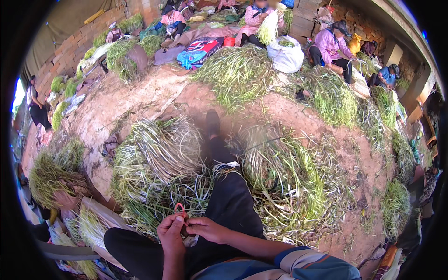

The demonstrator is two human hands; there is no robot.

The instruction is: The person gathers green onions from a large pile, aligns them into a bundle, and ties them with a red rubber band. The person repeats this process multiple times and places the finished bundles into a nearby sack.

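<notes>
My left hand (171,229) pinches a thin pink-red loop (180,206), which looks like a cord or band, between thumb and fingers. The fingertips of my right hand (210,229) meet it at the loop's lower end and appear to grip it too. Both hands are above my lap, over dark trousers (231,196). Just beyond them lies a heap of green leafy vegetable stalks (136,189), with a bundle of pale stalks (171,150) on top. Another heap of long green stalks (287,175) is right of my outstretched leg. A few pale strands lie across that leg.
Several people sit among more stalk heaps (238,73); one person (259,21) holds up a pale bunch. A white sack (286,56) and a printed blue-and-red bag (199,52) stand ahead. At left are a brown-green pile (52,175) and a grey curved bar (66,251).
</notes>
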